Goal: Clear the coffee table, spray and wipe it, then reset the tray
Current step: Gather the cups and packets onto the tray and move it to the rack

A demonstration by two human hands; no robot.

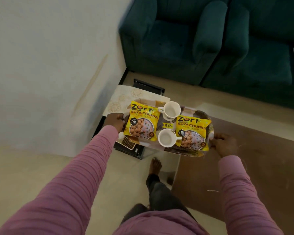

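Head camera looks steeply down, close over the tray (185, 150) and floor (41, 167)

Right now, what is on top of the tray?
Two yellow Zoff soya chunks packets and two empty white cups. They cover most of the tray; anything beneath the packets is hidden.

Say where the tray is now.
Head view, centre: the tray is held at its ends by the left hand and right hand, between the small side table and the brown coffee table.
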